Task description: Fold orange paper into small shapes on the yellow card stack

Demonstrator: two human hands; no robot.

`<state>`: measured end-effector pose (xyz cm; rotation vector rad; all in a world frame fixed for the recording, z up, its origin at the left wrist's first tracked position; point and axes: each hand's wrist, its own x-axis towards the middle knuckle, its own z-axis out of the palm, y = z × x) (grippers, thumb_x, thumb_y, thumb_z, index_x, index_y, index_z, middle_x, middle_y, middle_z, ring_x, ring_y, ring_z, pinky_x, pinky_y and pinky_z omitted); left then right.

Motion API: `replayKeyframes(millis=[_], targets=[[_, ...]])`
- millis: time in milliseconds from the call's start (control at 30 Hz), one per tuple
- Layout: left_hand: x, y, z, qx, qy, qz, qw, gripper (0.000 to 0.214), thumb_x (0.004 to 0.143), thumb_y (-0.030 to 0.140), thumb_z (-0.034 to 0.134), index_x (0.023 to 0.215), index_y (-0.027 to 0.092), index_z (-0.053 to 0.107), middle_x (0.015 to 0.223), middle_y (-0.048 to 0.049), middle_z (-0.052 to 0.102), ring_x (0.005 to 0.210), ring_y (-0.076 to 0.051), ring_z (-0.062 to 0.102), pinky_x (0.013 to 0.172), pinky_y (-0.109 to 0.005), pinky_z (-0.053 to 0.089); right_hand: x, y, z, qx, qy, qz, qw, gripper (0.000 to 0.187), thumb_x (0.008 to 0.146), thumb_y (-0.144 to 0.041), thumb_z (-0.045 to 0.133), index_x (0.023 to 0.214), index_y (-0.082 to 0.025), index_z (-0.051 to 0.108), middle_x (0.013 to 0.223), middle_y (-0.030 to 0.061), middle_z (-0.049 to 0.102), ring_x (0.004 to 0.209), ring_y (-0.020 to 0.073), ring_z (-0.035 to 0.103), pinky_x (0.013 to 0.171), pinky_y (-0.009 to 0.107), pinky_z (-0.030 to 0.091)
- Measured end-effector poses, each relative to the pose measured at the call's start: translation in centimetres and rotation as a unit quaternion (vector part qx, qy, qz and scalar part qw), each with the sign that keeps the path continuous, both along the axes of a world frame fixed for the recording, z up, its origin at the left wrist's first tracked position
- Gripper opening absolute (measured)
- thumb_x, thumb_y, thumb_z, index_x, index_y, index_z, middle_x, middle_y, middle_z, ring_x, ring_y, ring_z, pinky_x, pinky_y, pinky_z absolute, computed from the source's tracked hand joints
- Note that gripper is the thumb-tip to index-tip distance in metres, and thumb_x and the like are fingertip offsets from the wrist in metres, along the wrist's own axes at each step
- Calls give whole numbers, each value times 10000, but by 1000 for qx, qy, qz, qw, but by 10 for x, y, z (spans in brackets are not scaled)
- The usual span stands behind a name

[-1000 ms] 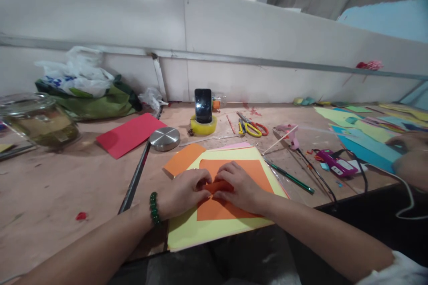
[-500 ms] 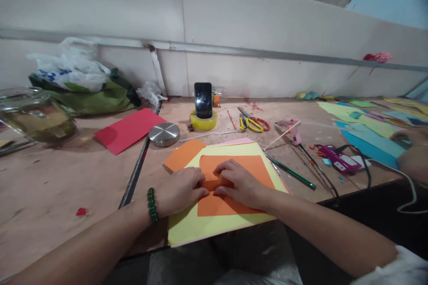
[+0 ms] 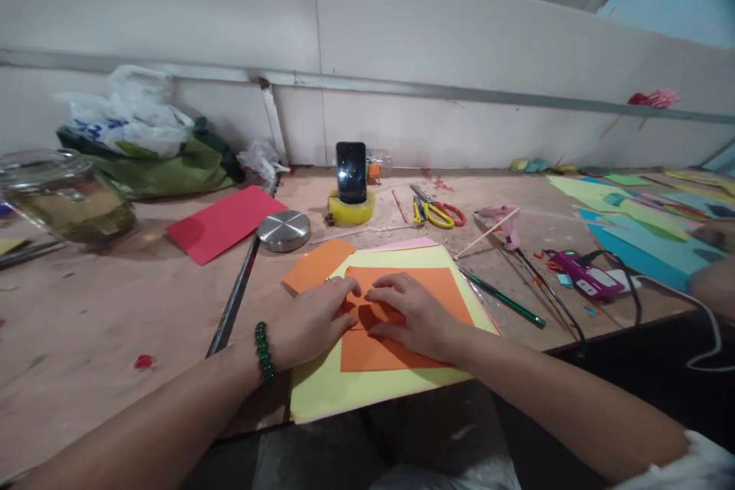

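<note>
My left hand (image 3: 315, 318), with a green bead bracelet (image 3: 264, 351) at the wrist, rests at the left side of an orange paper sheet (image 3: 442, 302). Its thumb and forefinger are apart. Facing it, my right hand (image 3: 410, 314) lies over the middle of the same sheet, fingers curved and spread from the thumb. Between the fingertips a small orange paper piece seems to lie on the sheet; its outline blends in and I cannot make out its shape. Beneath is a stack of pale yellow paper (image 3: 321, 394). Another orange sheet (image 3: 318, 264) sticks out at its upper left.
Behind the stack are a phone (image 3: 351, 172) propped on a yellow tape roll (image 3: 351, 208), scissors (image 3: 439, 213) and a round metal disc (image 3: 284, 230). Red paper (image 3: 223, 224) lies left. A green pen (image 3: 505, 297), pink glue gun (image 3: 505, 226) and purple power strip (image 3: 589, 276) lie right, near another person's hand (image 3: 715, 283).
My fingers, which pinched a strip-like orange piece between both hands, have parted from each other. The hands stay nearly in place over the orange sheet.
</note>
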<state>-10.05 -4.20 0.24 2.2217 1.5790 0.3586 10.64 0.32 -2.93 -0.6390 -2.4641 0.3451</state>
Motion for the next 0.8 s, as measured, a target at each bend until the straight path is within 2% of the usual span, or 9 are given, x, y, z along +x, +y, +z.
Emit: replayKeyframes(millis=[67, 167, 233, 367, 500, 667, 733, 800], targets=[[0, -1, 3, 53, 39, -72, 995, 124, 827, 140, 503, 892, 196, 593, 865, -16, 610, 712, -154, 561, 598, -250, 404, 2, 0, -2, 83, 2, 19, 996, 117, 834, -168, 650, 945, -203, 652, 1099, 105, 618, 987, 228, 548, 847, 391, 468], [2, -6, 12, 114, 121, -187, 968, 203, 829, 68, 486, 723, 181, 617, 770, -25, 597, 717, -161, 550, 605, -259, 385, 2, -1, -2, 168, -14, 71, 983, 180, 858, -84, 528, 871, -202, 663, 957, 71, 661, 878, 200, 539, 773, 350, 446], [3, -11, 17, 140, 162, -210, 954, 227, 831, 40, 492, 702, 174, 623, 715, -27, 588, 701, -167, 541, 601, -268, 375, 1, -2, -1, 171, -29, 93, 980, 187, 840, -78, 512, 868, -182, 664, 836, 57, 666, 791, 188, 526, 693, 317, 435], [5, -20, 14, 159, 209, -180, 948, 250, 836, 7, 470, 723, 155, 637, 740, -56, 611, 704, -186, 552, 614, -291, 387, 0, -8, 4, 148, -72, 108, 980, 208, 800, -64, 496, 882, -152, 665, 827, 66, 669, 717, 174, 505, 633, 288, 439], [8, -27, 10, 148, 240, -168, 945, 228, 738, -27, 506, 704, 149, 647, 737, -84, 628, 697, -219, 563, 592, -314, 386, 6, -13, 5, 148, -126, 102, 976, 217, 803, -35, 475, 882, -123, 657, 836, 84, 662, 727, 182, 523, 628, 282, 460], [10, -36, 32, 110, 273, -161, 942, 208, 621, -31, 564, 728, 121, 657, 728, -102, 614, 673, -236, 585, 534, -310, 364, 20, -17, 8, 93, -155, 60, 982, 244, 772, -23, 502, 932, -136, 646, 901, 97, 654, 797, 187, 548, 653, 275, 480], [10, -35, 35, 106, 249, -151, 951, 161, 647, 5, 569, 697, 136, 647, 717, -88, 606, 652, -223, 581, 541, -305, 374, 23, -17, 11, 75, -159, 52, 983, 282, 767, -20, 503, 973, -147, 647, 951, 94, 660, 843, 189, 560, 667, 271, 487], [9, -30, 32, 112, 210, -131, 962, 154, 729, 53, 545, 658, 159, 631, 709, -68, 601, 652, -202, 578, 576, -297, 396, 23, -18, 13, 66, -169, 41, 983, 289, 767, -27, 509, 977, -160, 656, 974, 85, 669, 846, 191, 571, 658, 272, 491]])
